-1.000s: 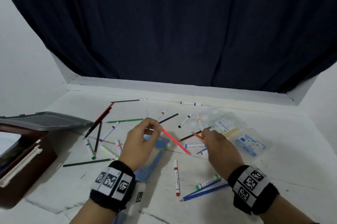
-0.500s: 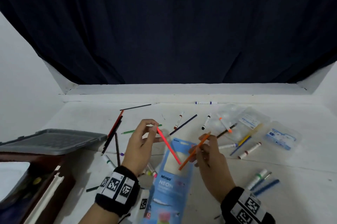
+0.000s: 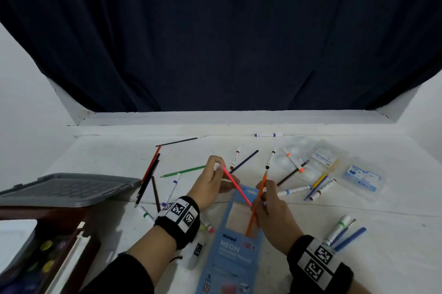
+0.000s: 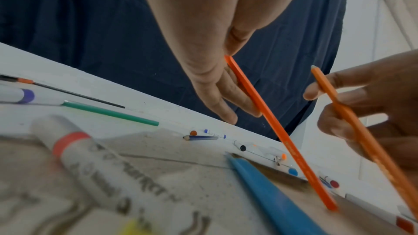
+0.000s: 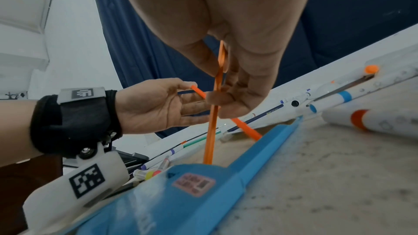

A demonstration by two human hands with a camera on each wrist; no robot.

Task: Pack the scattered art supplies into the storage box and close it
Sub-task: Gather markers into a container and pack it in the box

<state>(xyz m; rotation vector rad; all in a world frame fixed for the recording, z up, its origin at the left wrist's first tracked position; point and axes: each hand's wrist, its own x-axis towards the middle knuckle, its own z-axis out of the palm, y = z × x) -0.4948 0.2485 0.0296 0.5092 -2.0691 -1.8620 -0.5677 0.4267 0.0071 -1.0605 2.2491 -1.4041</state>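
My left hand (image 3: 218,164) pinches the top end of a neon pink pencil (image 3: 235,186), which slants down to the right. My right hand (image 3: 262,196) grips an orange pencil (image 3: 258,202) held nearly upright. The lower ends of both pencils meet over the blue NEON pencil packet (image 3: 229,253) lying flat between my wrists. In the right wrist view the orange pencil (image 5: 211,131) reaches down to the packet (image 5: 181,199). The storage box (image 3: 59,216), dark brown, stands open at the left with paints inside.
A grey lid (image 3: 67,189) sits above the box. Several pencils and markers lie scattered across the white table (image 3: 382,257): a green pencil (image 3: 184,171), dark pencils at the left, blue ones at the right. Clear plastic packs (image 3: 361,175) lie at the far right.
My right hand has picked up the orange pencil and tipped it more upright over the blue packet. My left hand keeps its pinch on the pink pencil.
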